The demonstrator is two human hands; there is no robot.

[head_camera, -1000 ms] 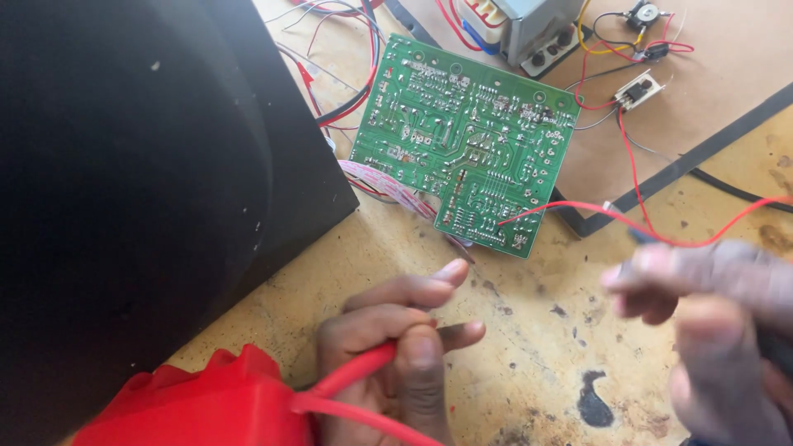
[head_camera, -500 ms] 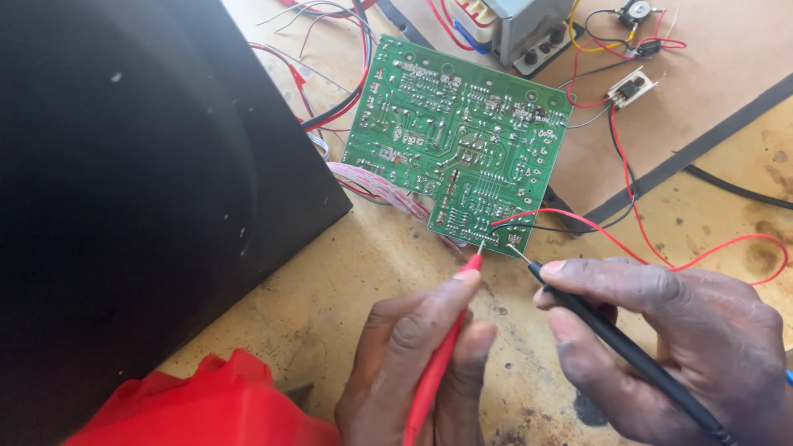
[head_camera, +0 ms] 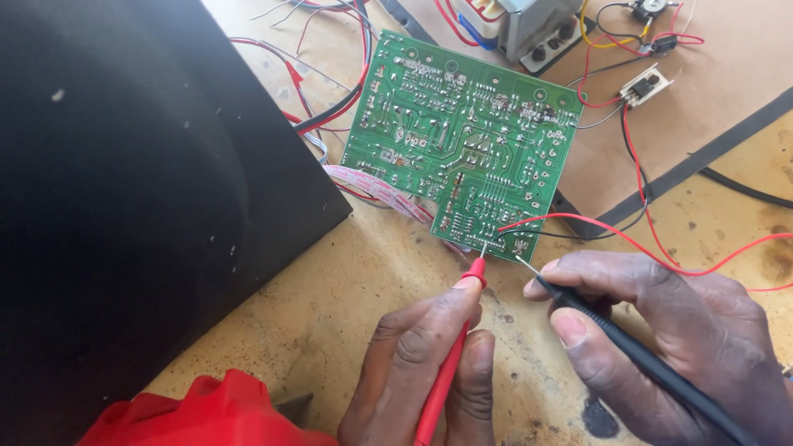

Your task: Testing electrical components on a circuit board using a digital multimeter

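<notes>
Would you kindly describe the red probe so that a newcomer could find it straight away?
Start at the green circuit board lying on the worn yellowish wooden table, and go to its near edge. The slim red plastic probe rests in the left hand, its metal tip at that edge. The black probe in the right hand differs only in colour.

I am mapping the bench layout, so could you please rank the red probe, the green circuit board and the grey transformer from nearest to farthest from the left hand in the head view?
1. Red probe: held in the left hand.
2. Green circuit board: just beyond the probe tip.
3. Grey transformer: at the top edge, past the board.
</notes>
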